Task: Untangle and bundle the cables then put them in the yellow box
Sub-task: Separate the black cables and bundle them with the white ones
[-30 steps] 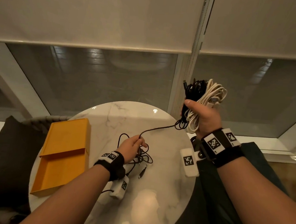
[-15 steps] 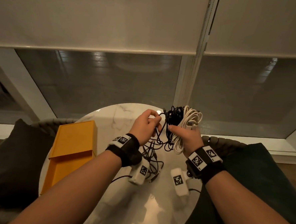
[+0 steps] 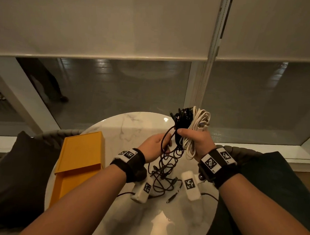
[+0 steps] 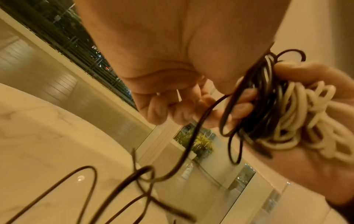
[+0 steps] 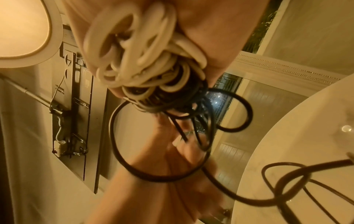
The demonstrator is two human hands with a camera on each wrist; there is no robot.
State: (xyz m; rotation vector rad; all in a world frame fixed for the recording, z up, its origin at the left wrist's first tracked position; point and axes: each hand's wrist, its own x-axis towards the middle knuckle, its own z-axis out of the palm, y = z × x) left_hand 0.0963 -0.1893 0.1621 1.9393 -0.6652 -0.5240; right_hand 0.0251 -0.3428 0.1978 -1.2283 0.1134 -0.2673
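- We hold a coiled bundle of thin black cable (image 3: 184,119) and thicker white cable (image 3: 198,127) upright in our right hand (image 3: 198,143), thumb and fingers curled tight around its middle, raised above the round white marble table (image 3: 180,218).
- From the right wrist view, the white loops (image 5: 134,45) sit against the palm and the black loops (image 5: 172,98) spill out below them.
- Our left hand (image 3: 154,146) is just beside the bundle, its fingers curled around a loose black strand (image 3: 167,138) that arcs up into the coil.
- The left wrist view shows that strand (image 4: 191,136) passing under the curled fingertips (image 4: 159,112).
- The remaining tangle of black cable (image 3: 163,176) hangs from the hands down onto the table between our wrists.
- The flat open yellow cardboard box (image 3: 80,160) lies on the table's left edge, well apart from the cables.
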